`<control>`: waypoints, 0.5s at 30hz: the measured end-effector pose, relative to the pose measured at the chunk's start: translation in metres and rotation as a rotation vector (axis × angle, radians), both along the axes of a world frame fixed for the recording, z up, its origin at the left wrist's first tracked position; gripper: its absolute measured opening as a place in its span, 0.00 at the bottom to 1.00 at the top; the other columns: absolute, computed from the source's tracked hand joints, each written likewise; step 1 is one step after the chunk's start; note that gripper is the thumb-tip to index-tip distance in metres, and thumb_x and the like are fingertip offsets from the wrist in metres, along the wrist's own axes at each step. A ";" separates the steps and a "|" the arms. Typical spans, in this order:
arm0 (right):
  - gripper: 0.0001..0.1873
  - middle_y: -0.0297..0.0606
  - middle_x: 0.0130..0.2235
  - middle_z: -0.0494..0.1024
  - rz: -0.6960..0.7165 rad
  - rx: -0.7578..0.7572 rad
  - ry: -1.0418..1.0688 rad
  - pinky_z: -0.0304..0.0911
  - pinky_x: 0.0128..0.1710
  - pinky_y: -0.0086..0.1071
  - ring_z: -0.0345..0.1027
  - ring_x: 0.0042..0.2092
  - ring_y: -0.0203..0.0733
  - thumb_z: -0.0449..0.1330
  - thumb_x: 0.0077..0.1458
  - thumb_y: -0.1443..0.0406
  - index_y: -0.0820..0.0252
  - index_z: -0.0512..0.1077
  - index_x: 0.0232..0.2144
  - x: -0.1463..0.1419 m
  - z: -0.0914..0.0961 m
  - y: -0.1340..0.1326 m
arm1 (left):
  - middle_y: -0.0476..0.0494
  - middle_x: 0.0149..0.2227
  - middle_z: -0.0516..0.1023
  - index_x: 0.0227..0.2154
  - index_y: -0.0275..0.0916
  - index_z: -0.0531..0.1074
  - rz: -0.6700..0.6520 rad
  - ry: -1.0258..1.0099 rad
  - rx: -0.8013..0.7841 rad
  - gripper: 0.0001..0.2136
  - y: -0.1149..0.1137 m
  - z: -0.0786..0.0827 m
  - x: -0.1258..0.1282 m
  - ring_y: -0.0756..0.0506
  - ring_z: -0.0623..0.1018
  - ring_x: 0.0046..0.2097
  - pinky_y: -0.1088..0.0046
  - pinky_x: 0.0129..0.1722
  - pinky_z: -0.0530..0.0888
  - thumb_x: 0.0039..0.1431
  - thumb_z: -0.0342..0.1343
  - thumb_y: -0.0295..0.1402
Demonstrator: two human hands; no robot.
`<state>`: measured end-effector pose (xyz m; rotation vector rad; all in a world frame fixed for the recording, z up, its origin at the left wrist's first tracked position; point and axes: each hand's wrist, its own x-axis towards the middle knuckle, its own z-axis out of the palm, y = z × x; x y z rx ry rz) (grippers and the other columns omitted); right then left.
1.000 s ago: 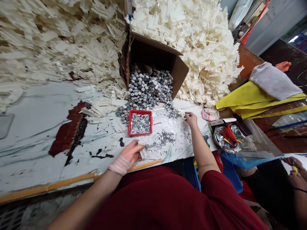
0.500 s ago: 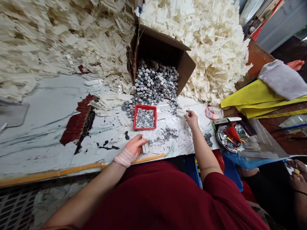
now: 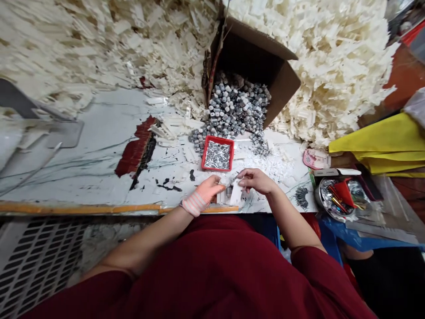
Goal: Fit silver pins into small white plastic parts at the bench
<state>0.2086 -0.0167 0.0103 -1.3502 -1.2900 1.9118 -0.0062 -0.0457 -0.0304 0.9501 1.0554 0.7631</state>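
My left hand [image 3: 206, 193], in a pink and grey striped glove, grips a small white plastic piece near the table's front edge. Part of that piece is hidden by the fingers, and a small grey block seems to sit at its end. My right hand [image 3: 255, 181] is bare and pinches a flat white plastic piece [image 3: 236, 193] close beside the left hand's piece. Whether the two pieces touch, I cannot tell. Just beyond the hands stands a red tray [image 3: 203, 160] holding many small metal pins [image 3: 217, 154].
A cardboard box [image 3: 287, 93] lies on its side, spilling grey blocks [image 3: 239, 106]. White plastic pieces [image 3: 332, 75] are heaped behind. On the right are a metal bowl [image 3: 323, 208] of tools, a knife [image 3: 337, 172] and yellow cloth [image 3: 381, 146]. Peeled red patches mark the white tabletop [image 3: 96, 150].
My right hand has come back from near the grey blocks with a white plastic piece and is now beside my left hand. The view has shifted left.
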 end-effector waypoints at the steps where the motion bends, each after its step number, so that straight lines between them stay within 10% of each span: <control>1: 0.22 0.30 0.22 0.72 0.050 -0.001 -0.008 0.63 0.19 0.26 0.68 0.24 0.34 0.71 0.36 0.57 0.62 0.71 0.34 -0.009 0.001 -0.002 | 0.54 0.22 0.66 0.34 0.37 0.66 -0.031 -0.002 -0.025 0.13 0.000 -0.001 0.000 0.51 0.66 0.21 0.77 0.20 0.62 0.47 0.57 0.38; 15: 0.20 0.28 0.21 0.68 0.021 0.136 -0.175 0.60 0.22 0.28 0.60 0.22 0.31 0.67 0.40 0.54 0.60 0.68 0.33 -0.038 -0.015 -0.006 | 0.52 0.25 0.68 0.35 0.37 0.68 -0.086 0.056 0.055 0.12 -0.004 0.000 -0.008 0.49 0.68 0.27 0.74 0.26 0.65 0.51 0.54 0.39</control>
